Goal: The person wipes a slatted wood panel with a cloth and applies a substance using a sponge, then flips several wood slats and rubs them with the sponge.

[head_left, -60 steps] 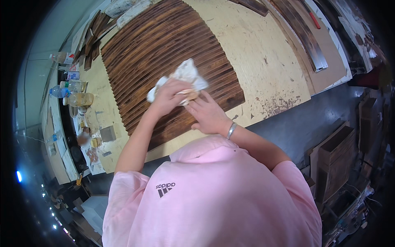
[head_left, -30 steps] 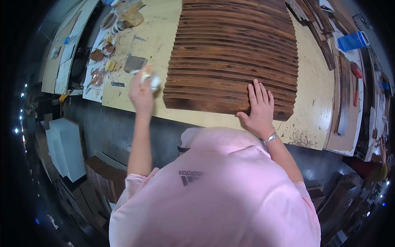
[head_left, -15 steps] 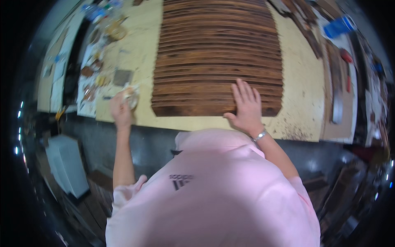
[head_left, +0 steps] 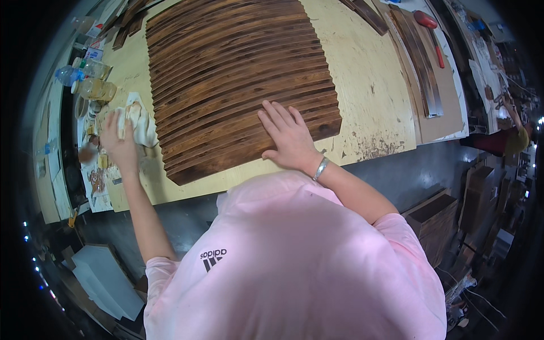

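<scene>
- Several bottles [head_left: 95, 89] crowd the upper left of the head view, with dark wood strips [head_left: 123, 25] piled above them.
- A white cloth [head_left: 143, 122], lightly stained, lies at left between the left hand [head_left: 120, 141] and the slatted wood panel [head_left: 249, 79]; that hand's fingers are extended and spread, and I cannot tell whether they touch the cloth.
- A small yellow block [head_left: 102, 161] sits just beside the left hand, toward the frame's left.
- The right hand [head_left: 290, 137] rests palm down on the panel's lower right part, fingers loosely spread, gripping nothing.
- At upper right, a red tool [head_left: 426, 20] lies near long boards [head_left: 413, 59].
- The panel lies upper centre on a pale, scuffed bench [head_left: 377, 90], flaked with dark marks at its right corner.
- Beyond are a grey floor [head_left: 377, 182], a pale box [head_left: 107, 280] lower left and a dark wooden box [head_left: 433, 221] lower right.
- The bench's front edge slants up rightward under both forearms; pale top stretches from the panel's right edge to the boards.
</scene>
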The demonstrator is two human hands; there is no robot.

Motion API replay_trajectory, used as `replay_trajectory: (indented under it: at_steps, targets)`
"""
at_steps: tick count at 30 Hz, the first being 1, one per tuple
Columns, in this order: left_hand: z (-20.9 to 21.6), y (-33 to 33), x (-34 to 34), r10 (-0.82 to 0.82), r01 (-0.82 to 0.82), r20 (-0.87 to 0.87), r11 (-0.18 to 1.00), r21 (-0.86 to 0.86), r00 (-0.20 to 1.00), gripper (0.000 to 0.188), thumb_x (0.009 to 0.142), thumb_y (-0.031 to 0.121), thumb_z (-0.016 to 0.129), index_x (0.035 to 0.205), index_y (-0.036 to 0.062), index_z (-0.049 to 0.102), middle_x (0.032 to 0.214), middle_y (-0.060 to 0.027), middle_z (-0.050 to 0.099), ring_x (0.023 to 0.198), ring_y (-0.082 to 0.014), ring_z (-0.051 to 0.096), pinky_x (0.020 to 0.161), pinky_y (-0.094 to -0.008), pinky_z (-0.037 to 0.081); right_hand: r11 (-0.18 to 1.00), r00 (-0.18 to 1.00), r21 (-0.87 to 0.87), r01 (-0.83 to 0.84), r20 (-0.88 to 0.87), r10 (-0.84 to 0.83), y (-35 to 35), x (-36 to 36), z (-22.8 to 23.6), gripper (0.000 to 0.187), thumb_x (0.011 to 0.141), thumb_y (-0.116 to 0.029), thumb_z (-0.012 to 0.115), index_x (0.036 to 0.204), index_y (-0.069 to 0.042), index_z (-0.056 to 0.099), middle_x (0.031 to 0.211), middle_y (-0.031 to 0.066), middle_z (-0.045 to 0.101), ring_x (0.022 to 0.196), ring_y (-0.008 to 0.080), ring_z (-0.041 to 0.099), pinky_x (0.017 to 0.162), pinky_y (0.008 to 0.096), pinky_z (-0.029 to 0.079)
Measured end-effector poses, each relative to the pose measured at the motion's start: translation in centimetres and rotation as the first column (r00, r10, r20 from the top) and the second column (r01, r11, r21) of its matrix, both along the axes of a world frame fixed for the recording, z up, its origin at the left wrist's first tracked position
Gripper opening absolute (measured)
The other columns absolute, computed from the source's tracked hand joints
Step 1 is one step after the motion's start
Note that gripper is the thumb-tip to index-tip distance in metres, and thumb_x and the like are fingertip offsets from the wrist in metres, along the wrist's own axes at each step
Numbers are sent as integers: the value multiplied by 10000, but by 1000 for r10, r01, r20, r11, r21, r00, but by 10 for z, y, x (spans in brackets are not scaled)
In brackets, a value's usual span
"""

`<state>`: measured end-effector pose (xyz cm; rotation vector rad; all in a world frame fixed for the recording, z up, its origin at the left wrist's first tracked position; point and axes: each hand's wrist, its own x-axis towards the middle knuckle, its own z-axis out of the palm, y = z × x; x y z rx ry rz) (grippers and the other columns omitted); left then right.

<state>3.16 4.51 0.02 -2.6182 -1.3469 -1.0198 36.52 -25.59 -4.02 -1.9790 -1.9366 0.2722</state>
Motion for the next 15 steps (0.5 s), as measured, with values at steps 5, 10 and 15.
replay_trajectory:
  at_steps: [5,10,15]
  targets:
    - [-3,-81,108,-414,409,55,855,-319,908,319,874,115,740,1183,41,715,1249,-133,686,1202,-315,598,1061,-417,454,999,999,30,30,-38,-29,0,1,-5,1051,664,-390,875,1537,-59,393,1634,179,316,1486,330,342,1203,526,269]
    - [-12,-119,144,-579,574,143,688,-444,803,249,861,88,734,1099,18,723,1189,-129,701,1148,-325,619,1001,-412,498,1000,999,16,19,-51,-18,1,1,-1,1001,665,-367,872,1511,-67,429,1637,175,309,1489,336,335,1198,538,273]
    - [-10,-108,126,-496,500,123,768,-400,860,213,851,34,724,1062,13,734,1112,-132,732,1069,-324,657,944,-401,527,937,953,227,265,-211,-218,-9,22,4,669,672,-245,868,1273,-56,642,1433,161,536,1305,345,515,1095,493,404]
